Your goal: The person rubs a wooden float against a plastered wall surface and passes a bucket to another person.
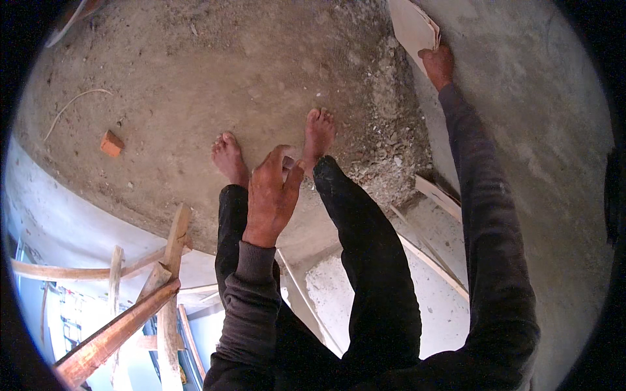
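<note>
Held in front of my legs, my left hand (272, 195) has its fingers curled toward the thumb. A small pale, greyish piece (288, 161) shows between the fingertips; its kind is too small and blurred to tell. My right arm reaches far forward along the wall. At its end my right hand (438, 65) grips the near edge of a pale flat board (412, 29), thumb on its face. The board's edge looks layered and ragged, and its far end runs out of view. My bare feet stand apart on the dirty floor, beyond my left hand.
A rough grey wall (535, 98) rises on the right. Rubble (391, 156) lies along its foot. An orange brick piece (111, 143) and a thin pale strip (75, 104) lie on the left. Wooden poles (173, 251) stand at lower left; planks (433, 264) lie at lower right.
</note>
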`<control>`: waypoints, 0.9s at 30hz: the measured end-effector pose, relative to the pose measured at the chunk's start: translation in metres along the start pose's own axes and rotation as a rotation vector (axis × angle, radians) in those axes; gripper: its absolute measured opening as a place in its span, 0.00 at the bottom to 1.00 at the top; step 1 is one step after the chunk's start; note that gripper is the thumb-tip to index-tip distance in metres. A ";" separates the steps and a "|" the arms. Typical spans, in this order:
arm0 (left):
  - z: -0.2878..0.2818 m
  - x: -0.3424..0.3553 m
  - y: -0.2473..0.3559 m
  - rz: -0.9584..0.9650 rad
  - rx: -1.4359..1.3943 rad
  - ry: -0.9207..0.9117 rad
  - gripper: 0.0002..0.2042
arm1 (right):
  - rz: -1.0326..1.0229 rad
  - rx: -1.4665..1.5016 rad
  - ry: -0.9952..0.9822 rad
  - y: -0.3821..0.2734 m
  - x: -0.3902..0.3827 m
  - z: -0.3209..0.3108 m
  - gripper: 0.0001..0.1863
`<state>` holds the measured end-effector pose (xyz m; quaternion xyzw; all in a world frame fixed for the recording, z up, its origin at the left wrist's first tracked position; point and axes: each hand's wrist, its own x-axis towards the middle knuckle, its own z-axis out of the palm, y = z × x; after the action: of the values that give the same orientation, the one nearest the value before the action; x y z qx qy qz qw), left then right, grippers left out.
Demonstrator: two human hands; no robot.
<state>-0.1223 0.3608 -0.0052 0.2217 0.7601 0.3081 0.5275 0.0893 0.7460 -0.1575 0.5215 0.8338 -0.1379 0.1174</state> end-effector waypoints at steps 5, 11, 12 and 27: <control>0.000 0.000 -0.002 0.041 0.045 0.005 0.11 | 0.032 0.180 -0.019 0.002 -0.005 0.000 0.19; 0.000 -0.001 -0.005 -0.003 -0.028 0.014 0.12 | -0.001 0.084 -0.040 0.001 -0.008 -0.007 0.22; -0.001 0.001 -0.002 0.038 0.034 0.028 0.12 | -0.028 0.040 -0.033 -0.003 -0.013 -0.011 0.21; -0.002 -0.004 0.008 0.119 0.146 0.113 0.12 | -0.073 0.103 -0.017 0.013 -0.155 0.013 0.16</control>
<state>-0.1227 0.3635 0.0038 0.2865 0.7945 0.2945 0.4472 0.1679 0.6170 -0.1179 0.4949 0.8430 -0.1892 0.0926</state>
